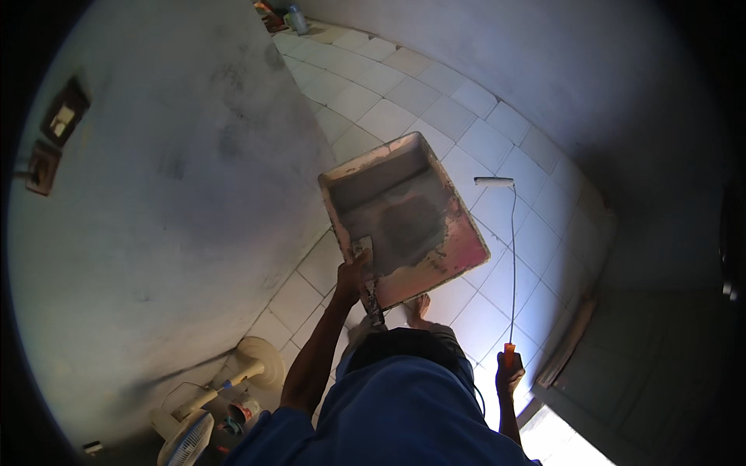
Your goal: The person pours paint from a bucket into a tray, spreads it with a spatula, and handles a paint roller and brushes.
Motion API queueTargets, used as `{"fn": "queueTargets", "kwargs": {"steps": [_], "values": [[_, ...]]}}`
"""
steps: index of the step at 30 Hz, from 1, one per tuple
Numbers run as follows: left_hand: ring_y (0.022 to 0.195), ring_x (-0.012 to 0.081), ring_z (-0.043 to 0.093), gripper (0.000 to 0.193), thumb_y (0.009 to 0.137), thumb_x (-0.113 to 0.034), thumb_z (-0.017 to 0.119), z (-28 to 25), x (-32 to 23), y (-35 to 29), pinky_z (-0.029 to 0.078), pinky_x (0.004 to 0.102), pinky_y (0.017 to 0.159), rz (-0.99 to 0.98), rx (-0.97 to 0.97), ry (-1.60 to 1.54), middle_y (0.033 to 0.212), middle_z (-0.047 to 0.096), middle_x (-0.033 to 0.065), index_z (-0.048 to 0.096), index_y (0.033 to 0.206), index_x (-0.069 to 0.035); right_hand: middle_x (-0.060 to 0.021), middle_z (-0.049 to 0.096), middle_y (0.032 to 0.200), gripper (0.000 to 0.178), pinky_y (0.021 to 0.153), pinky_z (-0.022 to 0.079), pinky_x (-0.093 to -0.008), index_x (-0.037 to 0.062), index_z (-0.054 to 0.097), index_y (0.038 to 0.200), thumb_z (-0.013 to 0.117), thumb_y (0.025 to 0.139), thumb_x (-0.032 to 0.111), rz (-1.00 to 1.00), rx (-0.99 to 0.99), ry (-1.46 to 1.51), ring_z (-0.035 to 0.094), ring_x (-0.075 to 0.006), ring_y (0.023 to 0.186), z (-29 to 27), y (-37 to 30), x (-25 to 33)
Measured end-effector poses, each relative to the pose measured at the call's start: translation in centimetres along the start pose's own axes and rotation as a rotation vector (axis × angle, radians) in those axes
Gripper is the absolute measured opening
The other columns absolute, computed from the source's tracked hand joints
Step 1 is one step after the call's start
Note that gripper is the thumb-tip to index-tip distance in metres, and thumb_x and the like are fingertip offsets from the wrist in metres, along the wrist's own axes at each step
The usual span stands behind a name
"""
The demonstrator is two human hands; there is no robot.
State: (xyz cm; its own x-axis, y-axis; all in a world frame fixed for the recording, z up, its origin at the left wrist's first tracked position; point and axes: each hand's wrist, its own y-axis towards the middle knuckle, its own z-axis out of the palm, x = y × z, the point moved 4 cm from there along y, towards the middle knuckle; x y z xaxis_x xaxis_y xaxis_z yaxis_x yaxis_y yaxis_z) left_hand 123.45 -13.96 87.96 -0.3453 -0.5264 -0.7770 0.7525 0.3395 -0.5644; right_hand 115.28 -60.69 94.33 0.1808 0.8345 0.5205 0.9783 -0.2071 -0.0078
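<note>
My left hand (353, 278) is closed on the near left side of a paint tray (465, 233), its fingers wrapped over the rim. The tray is tilted, with grey paint spread over its inside and pink stains at the near right corner. A pale, paint-crusted piece lies by my left fingers; its kind is unclear. Off to the right, my right hand (509, 374) is closed around the orange handle of a paint roller (494, 182). The roller's long thin wire runs forward to a small white sleeve, which is apart from the tray, to its right.
Pale tiles cover the floor (486, 147). On the left stands a smudged wall (186, 155) with a switch (64, 118) and a socket (43, 167). A fan (260, 363) and clutter sit at lower left. A bottle (297, 19) stands far off. Bright light enters at lower right.
</note>
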Motion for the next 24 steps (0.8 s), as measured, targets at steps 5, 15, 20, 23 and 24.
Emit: {"fn": "queueTargets", "kwargs": {"steps": [5,15,20,23,24], "values": [[0.069,0.0143,0.060,0.037,0.084,-0.031,0.071,3.1,-0.6,1.5,0.049,0.0280,0.060,-0.090,-0.016,-0.037,0.083,0.063,0.0057,0.064,0.095,0.004,-0.0101,0.051,0.058,0.030,0.049,0.039,-0.0386,0.0022,0.054,0.072,0.070,0.077,0.027,-0.006,-0.105,0.017,0.046,-0.0203,0.051,-1.6,2.3,0.7],[0.052,0.0121,0.053,0.035,0.081,-0.032,0.073,8.4,-2.2,-0.2,0.039,0.0287,0.046,-0.151,0.113,0.014,0.065,0.059,0.0045,0.064,0.075,0.001,-0.0097,0.061,0.073,0.027,0.058,0.044,-0.0379,-0.0030,0.062,0.086,0.071,0.078,0.021,0.331,-0.035,0.102,0.053,-0.0181,0.064,0.8,-1.0,-2.6],[0.058,0.0126,0.055,0.037,0.081,-0.033,0.073,5.7,4.0,0.2,0.041,0.0291,0.052,-0.237,0.040,0.150,0.067,0.060,0.0049,0.064,0.072,0.002,-0.0032,0.048,0.061,0.024,0.051,0.038,-0.0361,0.0018,0.053,0.073,0.068,0.077,0.020,0.309,-0.070,0.032,0.045,-0.0154,0.056,-0.3,-5.1,-3.7],[0.056,0.0127,0.053,0.039,0.080,-0.035,0.074,4.8,6.2,-1.5,0.041,0.0297,0.052,-0.251,0.026,0.034,0.068,0.060,0.0043,0.064,0.075,0.002,-0.0117,0.060,0.074,0.025,0.063,0.045,-0.0390,-0.0012,0.062,0.086,0.068,0.079,0.021,0.481,0.022,0.011,0.055,-0.0225,0.067,-2.0,-8.5,-5.2],[0.056,0.0127,0.053,0.039,0.080,-0.035,0.074,4.6,6.6,-1.8,0.041,0.0297,0.052,-0.251,0.027,0.033,0.068,0.060,0.0043,0.064,0.075,0.002,-0.0117,0.060,0.074,0.025,0.063,0.045,-0.0390,-0.0012,0.062,0.086,0.068,0.079,0.021,0.481,0.021,0.010,0.055,-0.0225,0.067,-2.5,-9.1,-5.0]]}}
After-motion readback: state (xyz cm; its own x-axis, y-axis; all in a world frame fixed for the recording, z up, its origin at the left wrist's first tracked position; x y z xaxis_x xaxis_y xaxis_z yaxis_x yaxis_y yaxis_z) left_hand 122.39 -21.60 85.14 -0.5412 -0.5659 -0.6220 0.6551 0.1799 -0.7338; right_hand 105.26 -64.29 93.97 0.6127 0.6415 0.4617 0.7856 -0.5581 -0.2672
